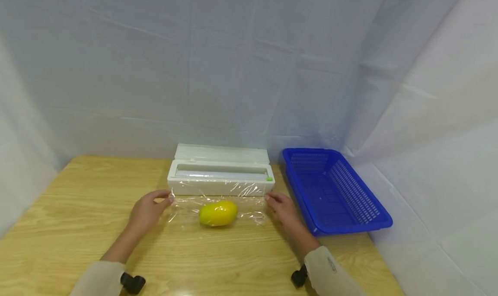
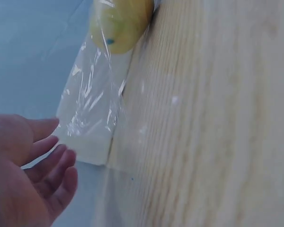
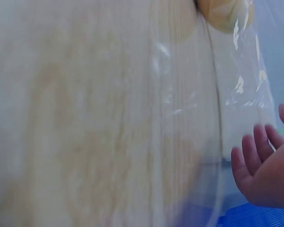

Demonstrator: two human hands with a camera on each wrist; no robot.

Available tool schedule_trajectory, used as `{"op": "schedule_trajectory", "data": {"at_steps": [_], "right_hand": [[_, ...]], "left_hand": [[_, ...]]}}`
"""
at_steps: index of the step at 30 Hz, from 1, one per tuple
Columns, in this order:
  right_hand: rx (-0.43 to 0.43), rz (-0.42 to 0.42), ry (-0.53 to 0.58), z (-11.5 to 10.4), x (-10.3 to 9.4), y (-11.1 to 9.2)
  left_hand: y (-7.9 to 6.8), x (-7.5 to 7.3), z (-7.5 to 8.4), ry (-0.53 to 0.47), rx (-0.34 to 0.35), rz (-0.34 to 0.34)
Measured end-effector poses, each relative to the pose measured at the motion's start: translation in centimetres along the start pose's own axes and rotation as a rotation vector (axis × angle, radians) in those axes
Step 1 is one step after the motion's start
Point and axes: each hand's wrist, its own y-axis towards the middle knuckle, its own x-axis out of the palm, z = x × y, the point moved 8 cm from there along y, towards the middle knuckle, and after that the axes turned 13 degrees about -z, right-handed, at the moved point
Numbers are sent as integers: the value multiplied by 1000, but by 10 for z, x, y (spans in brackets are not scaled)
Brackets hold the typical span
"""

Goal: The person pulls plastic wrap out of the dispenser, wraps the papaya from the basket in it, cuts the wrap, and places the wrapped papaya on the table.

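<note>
A sheet of clear plastic wrap [image 1: 249,205] stretches between the two hands in front of a white wrap dispenser [image 1: 221,188]. At its left corner, the left hand [image 1: 149,207] pinches the film between thumb and forefinger, the other fingers loosely bent. The right hand [image 1: 284,207] pinches the opposite corner near the dispenser's right end. A yellow-green mango [image 1: 218,213] lies on the table between the hands. Film overlaps the mango [image 2: 120,28] in the left wrist view. The dispenser's lid [image 1: 221,153] is raised, showing a roll [image 1: 221,175] inside.
A blue plastic basket [image 1: 307,201] with slotted sides stands right of the dispenser, close to the right forearm. A small green piece [image 1: 269,179] sits at the dispenser's right end. White sheeting [image 1: 233,71] hangs behind and beside the wooden table [image 1: 218,261].
</note>
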Motion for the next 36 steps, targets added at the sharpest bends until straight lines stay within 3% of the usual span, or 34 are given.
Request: {"op": "schedule_trajectory", "data": {"at_steps": [3, 6, 11, 16, 20, 24, 28, 36], "right_hand": [[-101, 31, -111, -18, 1, -10], [-225, 34, -238, -37, 11, -22], [-399, -65, -390, -58, 44, -41], [-490, -173, -507, -76, 76, -50], [-508, -277, -528, -79, 96, -46], [-453, -339, -538, -73, 106, -39], [-421, -359, -593, -69, 111, -34], [-458, -351, -705, -74, 114, -25]], "left_hand": [[-17, -3, 20, 69, 62, 93], [-33, 4, 43, 107, 162, 150], [-45, 33, 74, 186, 325, 150], [-41, 59, 92, 272, 410, 119], [-34, 70, 99, 294, 453, 97], [-26, 75, 99, 317, 463, 76], [-18, 78, 98, 348, 471, 65], [-3, 77, 93, 336, 480, 39]]}}
